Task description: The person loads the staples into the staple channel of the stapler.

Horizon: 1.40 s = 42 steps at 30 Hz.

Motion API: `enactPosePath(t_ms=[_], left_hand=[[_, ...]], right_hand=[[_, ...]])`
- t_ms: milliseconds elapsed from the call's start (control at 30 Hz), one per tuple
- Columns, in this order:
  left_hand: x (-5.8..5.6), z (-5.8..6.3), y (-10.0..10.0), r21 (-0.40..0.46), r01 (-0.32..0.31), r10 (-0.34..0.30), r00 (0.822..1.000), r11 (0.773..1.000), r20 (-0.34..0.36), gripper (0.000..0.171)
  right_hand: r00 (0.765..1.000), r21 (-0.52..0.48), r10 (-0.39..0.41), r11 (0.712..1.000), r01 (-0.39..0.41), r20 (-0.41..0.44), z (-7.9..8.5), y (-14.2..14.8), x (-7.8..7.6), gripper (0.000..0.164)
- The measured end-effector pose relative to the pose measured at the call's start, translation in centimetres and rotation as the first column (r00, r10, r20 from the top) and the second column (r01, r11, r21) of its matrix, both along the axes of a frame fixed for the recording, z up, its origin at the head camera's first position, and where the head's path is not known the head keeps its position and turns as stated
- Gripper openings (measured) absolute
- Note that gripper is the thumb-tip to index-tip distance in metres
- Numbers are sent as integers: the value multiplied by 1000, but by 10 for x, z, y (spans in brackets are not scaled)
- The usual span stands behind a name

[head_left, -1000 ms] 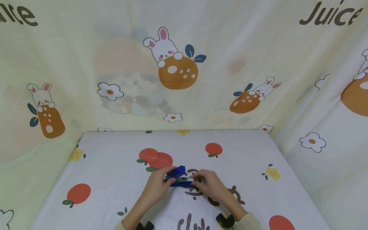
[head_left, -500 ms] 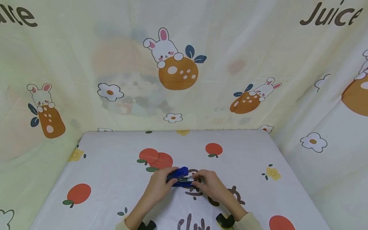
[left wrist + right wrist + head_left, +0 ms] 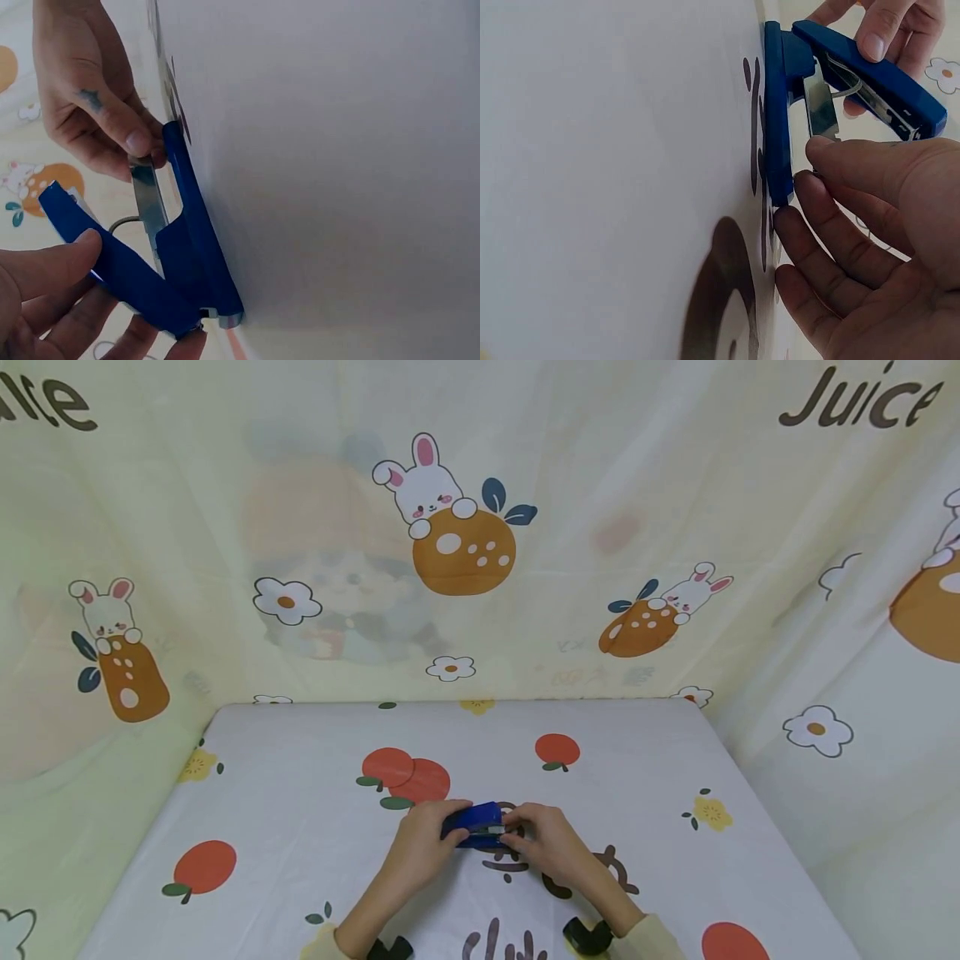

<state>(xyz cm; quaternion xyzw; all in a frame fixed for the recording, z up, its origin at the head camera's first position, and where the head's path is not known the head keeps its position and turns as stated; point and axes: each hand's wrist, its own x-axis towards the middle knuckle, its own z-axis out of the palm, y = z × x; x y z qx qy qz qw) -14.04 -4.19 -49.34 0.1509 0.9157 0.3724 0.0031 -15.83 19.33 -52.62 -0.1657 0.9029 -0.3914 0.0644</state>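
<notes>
A blue stapler point(image 3: 478, 818) stands on the table with its top cover point(image 3: 124, 270) swung up from the metal magazine point(image 3: 150, 196). My left hand point(image 3: 426, 842) grips the cover near the hinge end, thumb on one side and fingers on the other. At the opposite end, my right hand point(image 3: 553, 842) pinches the tip of the magazine between thumb and index finger, close beside the front of the blue base point(image 3: 778, 112). A thin curved metal piece point(image 3: 847, 92) spans between cover and magazine. The magazine's very tip is hidden by the right fingertips.
The table point(image 3: 300, 827) wears a white cloth printed with fruit, flowers and brown lettering. Behind it and at both sides hangs a pale curtain point(image 3: 562, 610) with rabbit prints. Dark wrist devices point(image 3: 587, 935) sit by both sleeves.
The left hand has shifted slightly right and tipped the stapler's cover down closer to the magazine. The right hand stays in place at the front end.
</notes>
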Motion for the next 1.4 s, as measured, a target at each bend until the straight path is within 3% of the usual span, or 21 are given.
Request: enactPosePath(t_ms=[700,1400], left_hand=[[0,-6,9,-75,-23,18,998,997,-65,32],[-3,-9,14,-107,-6,1,999,994,-47,30]], right_hand=[[1000,-6,19,1000,-19,-20,-1,1,-1,9],[1000,20,9,1000,-9,-16,2,-1,0,13]])
